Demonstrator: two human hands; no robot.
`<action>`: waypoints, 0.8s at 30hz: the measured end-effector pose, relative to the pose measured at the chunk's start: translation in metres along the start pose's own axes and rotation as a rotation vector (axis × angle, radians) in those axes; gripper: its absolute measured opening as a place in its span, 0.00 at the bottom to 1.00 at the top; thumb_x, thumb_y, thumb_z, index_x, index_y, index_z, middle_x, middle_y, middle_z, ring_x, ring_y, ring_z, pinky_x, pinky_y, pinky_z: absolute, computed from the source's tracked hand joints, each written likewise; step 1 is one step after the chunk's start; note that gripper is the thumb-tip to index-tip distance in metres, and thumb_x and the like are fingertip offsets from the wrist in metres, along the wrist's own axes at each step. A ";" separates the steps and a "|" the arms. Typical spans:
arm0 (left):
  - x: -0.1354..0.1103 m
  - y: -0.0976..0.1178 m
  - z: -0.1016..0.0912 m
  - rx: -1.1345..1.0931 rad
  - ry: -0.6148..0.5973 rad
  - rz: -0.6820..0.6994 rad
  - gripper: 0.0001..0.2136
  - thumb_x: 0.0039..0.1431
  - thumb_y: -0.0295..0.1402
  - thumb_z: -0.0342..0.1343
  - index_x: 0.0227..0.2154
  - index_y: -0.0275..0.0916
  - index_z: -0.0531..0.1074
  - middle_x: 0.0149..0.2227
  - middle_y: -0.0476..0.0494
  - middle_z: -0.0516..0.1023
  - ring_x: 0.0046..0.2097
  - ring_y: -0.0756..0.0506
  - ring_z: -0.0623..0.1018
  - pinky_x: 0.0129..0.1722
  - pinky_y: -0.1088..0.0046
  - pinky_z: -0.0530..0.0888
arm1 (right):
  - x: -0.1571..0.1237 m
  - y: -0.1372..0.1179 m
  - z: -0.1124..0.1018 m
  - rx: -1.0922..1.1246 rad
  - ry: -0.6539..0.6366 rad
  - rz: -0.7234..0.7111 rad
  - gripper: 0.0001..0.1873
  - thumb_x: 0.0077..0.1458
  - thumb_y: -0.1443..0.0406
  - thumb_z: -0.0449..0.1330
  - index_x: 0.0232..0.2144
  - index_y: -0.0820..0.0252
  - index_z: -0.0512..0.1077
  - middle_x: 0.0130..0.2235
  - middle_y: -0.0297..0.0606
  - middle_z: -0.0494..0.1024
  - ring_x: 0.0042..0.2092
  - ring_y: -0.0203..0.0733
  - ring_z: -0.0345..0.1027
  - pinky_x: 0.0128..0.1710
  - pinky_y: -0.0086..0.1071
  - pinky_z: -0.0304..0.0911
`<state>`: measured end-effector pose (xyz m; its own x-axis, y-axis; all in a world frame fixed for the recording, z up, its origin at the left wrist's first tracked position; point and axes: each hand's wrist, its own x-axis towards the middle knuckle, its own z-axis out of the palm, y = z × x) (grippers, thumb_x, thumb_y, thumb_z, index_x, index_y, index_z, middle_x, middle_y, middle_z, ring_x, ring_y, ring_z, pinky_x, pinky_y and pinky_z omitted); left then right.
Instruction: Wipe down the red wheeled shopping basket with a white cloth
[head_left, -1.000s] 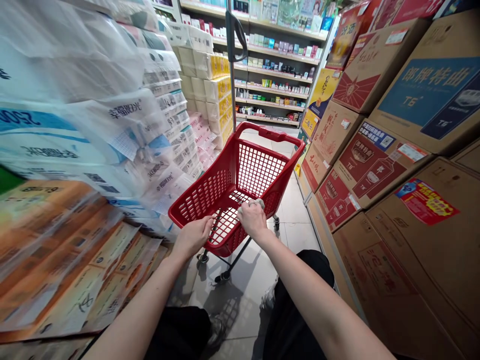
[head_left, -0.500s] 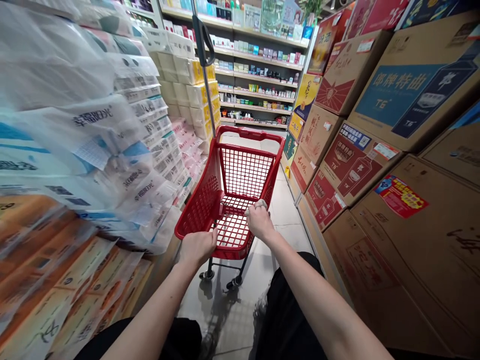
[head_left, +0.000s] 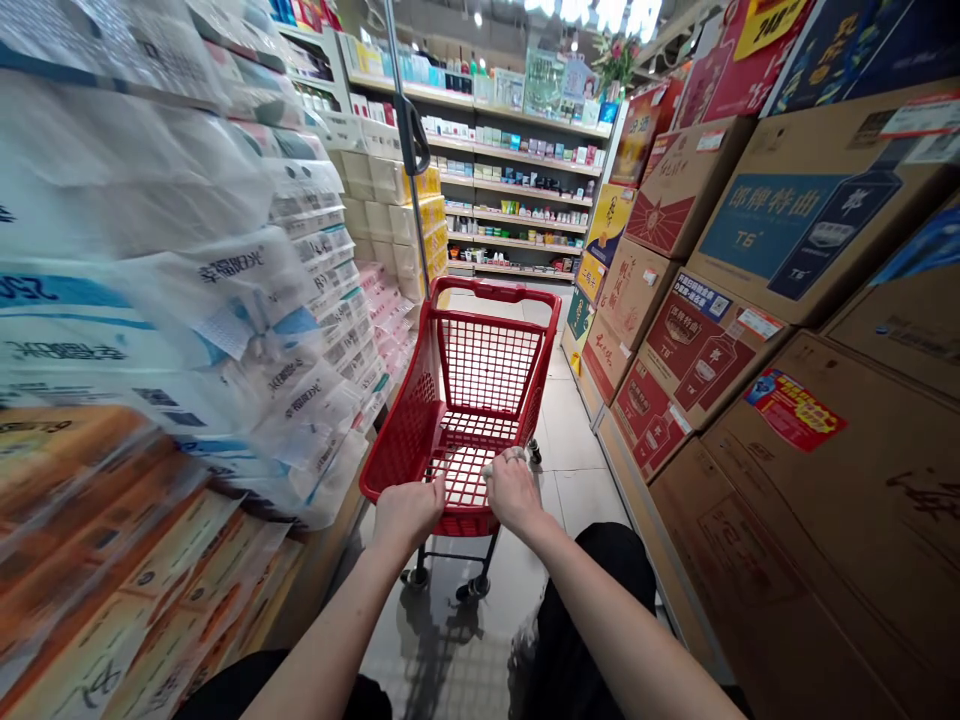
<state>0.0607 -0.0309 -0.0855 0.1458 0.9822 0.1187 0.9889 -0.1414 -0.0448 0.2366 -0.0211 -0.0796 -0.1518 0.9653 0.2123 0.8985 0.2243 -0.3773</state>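
A red plastic shopping cart (head_left: 491,360) with a grid basket stands on the pale floor in front of me, and no goods show in the basket. My left hand (head_left: 409,515) is closed over its near rim, thumb toward the basket. At the near right corner my right hand (head_left: 514,490) is closed too, its fingers curled on the rim side. A small whitish bit shows by the right fingers; I cannot make out what it is. From the cart's far left corner rises a thin grey pole (head_left: 420,230) with a black loop grip (head_left: 414,135).
Plastic-wrapped tissue packs (head_left: 247,290) are stacked close on the left, orange packs (head_left: 82,480) below them. Cardboard cartons (head_left: 757,230) line the right side. Shelves of small boxed goods (head_left: 517,180) stand across the far end. Pale floor tiles (head_left: 577,460) run between.
The view has tipped up slightly, so the shelves and cart sit lower in it. My right hand has come down and a little left, closer to my left hand. Both hands stay closed.
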 end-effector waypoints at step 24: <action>-0.015 0.045 -0.003 -0.128 -0.073 0.140 0.29 0.65 0.41 0.29 0.29 0.36 0.76 0.30 0.33 0.79 0.33 0.38 0.78 0.33 0.62 0.71 | -0.006 0.017 0.024 -0.033 0.248 0.385 0.12 0.53 0.73 0.49 0.37 0.61 0.69 0.38 0.50 0.73 0.33 0.45 0.70 0.30 0.33 0.62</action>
<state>0.1031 -0.0520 -0.0862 0.2840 0.9576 0.0480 0.9553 -0.2869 0.0715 0.2433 -0.0202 -0.1091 0.2953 0.9155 0.2733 0.8833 -0.1525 -0.4434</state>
